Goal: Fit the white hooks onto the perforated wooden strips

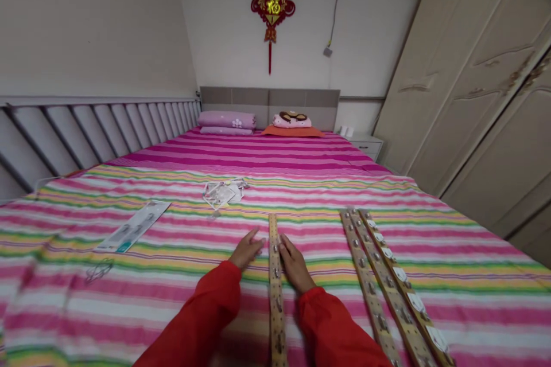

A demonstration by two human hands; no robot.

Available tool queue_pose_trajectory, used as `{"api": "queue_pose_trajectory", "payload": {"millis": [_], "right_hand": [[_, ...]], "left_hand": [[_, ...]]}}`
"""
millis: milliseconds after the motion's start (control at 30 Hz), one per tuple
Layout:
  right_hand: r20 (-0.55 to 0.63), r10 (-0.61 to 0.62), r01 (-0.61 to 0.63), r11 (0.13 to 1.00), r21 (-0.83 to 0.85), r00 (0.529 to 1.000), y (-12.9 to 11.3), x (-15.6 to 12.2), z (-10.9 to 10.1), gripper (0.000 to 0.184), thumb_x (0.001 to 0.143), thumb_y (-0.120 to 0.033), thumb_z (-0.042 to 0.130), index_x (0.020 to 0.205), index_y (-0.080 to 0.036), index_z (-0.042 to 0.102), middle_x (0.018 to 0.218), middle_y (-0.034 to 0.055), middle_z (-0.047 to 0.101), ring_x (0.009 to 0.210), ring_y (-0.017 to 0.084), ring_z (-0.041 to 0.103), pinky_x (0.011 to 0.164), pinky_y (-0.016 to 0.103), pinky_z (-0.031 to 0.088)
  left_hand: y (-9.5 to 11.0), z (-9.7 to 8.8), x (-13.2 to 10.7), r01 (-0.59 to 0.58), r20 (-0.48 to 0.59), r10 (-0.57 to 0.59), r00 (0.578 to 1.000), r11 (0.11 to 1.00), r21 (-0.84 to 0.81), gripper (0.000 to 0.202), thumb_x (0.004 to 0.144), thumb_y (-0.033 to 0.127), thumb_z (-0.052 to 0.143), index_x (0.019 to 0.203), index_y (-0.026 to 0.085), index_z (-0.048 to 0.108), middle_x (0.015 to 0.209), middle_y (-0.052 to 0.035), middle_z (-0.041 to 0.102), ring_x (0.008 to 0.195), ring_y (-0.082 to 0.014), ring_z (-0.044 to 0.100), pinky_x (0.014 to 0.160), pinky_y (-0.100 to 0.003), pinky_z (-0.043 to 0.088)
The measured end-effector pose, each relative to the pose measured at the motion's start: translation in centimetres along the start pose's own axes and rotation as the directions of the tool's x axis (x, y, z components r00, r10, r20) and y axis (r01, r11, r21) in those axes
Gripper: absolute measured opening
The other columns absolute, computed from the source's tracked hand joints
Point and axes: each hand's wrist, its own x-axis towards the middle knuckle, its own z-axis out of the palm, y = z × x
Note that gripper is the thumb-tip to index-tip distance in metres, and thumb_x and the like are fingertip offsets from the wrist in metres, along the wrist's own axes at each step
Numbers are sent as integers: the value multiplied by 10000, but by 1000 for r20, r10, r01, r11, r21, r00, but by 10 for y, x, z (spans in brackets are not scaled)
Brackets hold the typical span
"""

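A long wooden strip (275, 287) studded with metal hooks lies lengthwise on the striped bedspread (172, 275) in front of me. My left hand (247, 252) rests on the bedspread just left of the strip, fingers stretched toward it. My right hand (294, 265) lies flat against the strip's right edge, fingers extended and touching it. Both arms wear red sleeves. Neither hand holds anything.
Three more hooked wooden strips (387, 281) lie side by side to the right. A flat white package (133, 226) and a small heap of plastic bags (224, 192) lie farther left. Pillows (227, 120) sit by the headboard, a wardrobe (482, 103) stands at the right, a padded wall panel (99, 126) runs along the left.
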Motion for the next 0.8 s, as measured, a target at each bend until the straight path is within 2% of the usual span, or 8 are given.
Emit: {"api": "queue_pose_trajectory", "payload": {"millis": [100, 200, 267, 367, 500, 667, 733, 800], "right_hand": [[-68, 74, -70, 996, 59, 995, 3, -3, 0, 675, 747, -601, 566, 1270, -173, 566, 1282, 117, 586, 1199, 289, 507, 999, 399, 395], [-69, 139, -130, 984, 123, 988, 2, -4, 1, 669, 764, -580, 560, 1286, -162, 544, 1008, 102, 693, 872, 248, 633, 745, 357, 506], [-63, 176, -164, 972, 166, 982, 0, -5, 1, 669, 771, -565, 559, 1296, -150, 529, 833, 64, 680, 653, 193, 594, 584, 314, 483], [-83, 188, -167, 963, 213, 979, -3, -6, 1, 653, 760, -547, 581, 1275, -147, 547, 737, 28, 627, 547, 148, 510, 503, 281, 428], [-98, 175, -148, 960, 238, 980, -3, -6, 2, 633, 746, -528, 605, 1248, -145, 568, 675, 3, 584, 513, 128, 466, 491, 271, 402], [-89, 183, -157, 958, 240, 979, -4, -6, 1, 618, 743, -521, 608, 1228, -141, 573, 663, -8, 566, 509, 121, 456, 503, 269, 406], [-98, 180, -152, 959, 240, 979, -5, -6, 1, 587, 746, -518, 604, 1203, -149, 590, 665, -4, 575, 515, 126, 465, 499, 268, 406], [-101, 175, -146, 957, 249, 979, -5, -6, 1, 576, 744, -516, 603, 1186, -147, 598, 661, 0, 580, 511, 130, 471, 486, 269, 400]], "left_hand": [[4, -42, 15, -70, -284, 120, 951, 981, 182, 494, 668, 340, 611, 1089, 83, 645, 705, -28, 627, 681, -160, 577, 662, -275, 460], [4, -85, 33, -43, -415, 156, 897, 962, 269, 492, 664, 301, 579, 1095, 70, 629, 822, -77, 638, 836, -232, 586, 809, -356, 455], [2, -106, 43, -20, -482, 267, 834, 889, 458, 505, 659, 318, 595, 1104, 81, 627, 931, -112, 639, 967, -275, 561, 891, -388, 424], [-4, -122, 55, 89, -489, 406, 772, 693, 716, 576, 664, 363, 625, 1157, 66, 598, 1060, -167, 622, 1057, -306, 532, 926, -400, 402], [-8, -128, 66, 107, -396, 401, 826, 578, 809, 401, 740, 330, 562, 1073, 127, 658, 977, -144, 679, 951, -284, 591, 841, -365, 423], [-3, -137, 63, 45, -366, 345, 864, 672, 739, 332, 824, 332, 457, 880, 157, 734, 792, -125, 714, 758, -254, 619, 681, -322, 404], [4, -137, 57, 38, -421, 325, 847, 752, 658, 315, 807, 342, 487, 850, 155, 737, 742, -116, 712, 723, -247, 614, 633, -312, 395], [13, -131, 48, 24, -516, 241, 822, 890, 455, 273, 764, 352, 546, 780, 152, 731, 681, -98, 698, 703, -234, 607, 610, -301, 396]]}}
